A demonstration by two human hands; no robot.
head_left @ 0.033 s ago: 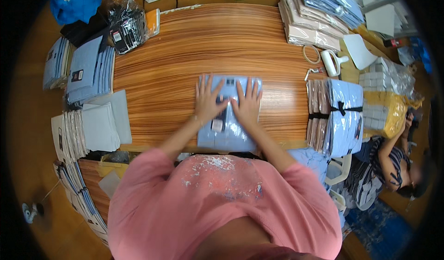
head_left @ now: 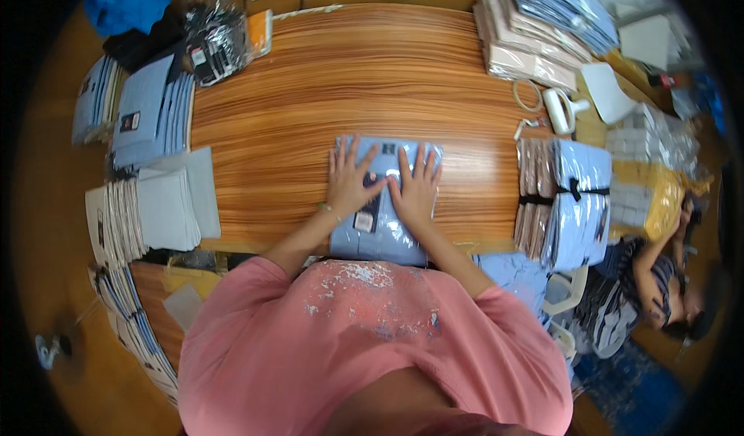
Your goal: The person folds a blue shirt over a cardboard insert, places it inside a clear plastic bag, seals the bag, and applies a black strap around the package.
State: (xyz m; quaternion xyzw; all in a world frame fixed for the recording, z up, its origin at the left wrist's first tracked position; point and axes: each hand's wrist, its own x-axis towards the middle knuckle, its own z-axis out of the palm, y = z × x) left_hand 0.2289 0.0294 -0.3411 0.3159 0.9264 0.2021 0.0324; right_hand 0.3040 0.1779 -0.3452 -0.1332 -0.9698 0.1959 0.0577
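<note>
A folded light blue shirt in a clear plastic bag (head_left: 387,242) lies flat near the table's front edge, in front of my body. My left hand (head_left: 353,184) rests palm down on its left half, fingers spread, next to a dark tag with a white label (head_left: 366,213). On the right half my right hand (head_left: 415,192) lies flat too, fingers apart. The two thumbs come close together near the middle of the bag. A small dark collar label (head_left: 389,148) shows between the hands. Neither hand grips anything.
Stacks of bagged shirts stand at the far right (head_left: 535,41) and left (head_left: 147,118). Tied shirt bundles (head_left: 577,203) lie at right, near a white handled tool (head_left: 559,110) and a tape-like ring (head_left: 528,95). White sheets (head_left: 170,207) lie left. Another person (head_left: 659,281) sits at right.
The bagged shirt and both my hands have slid slightly toward me, its lower end now closer to my body. The view has tilted a little. Both hands stay flat on the bag.
</note>
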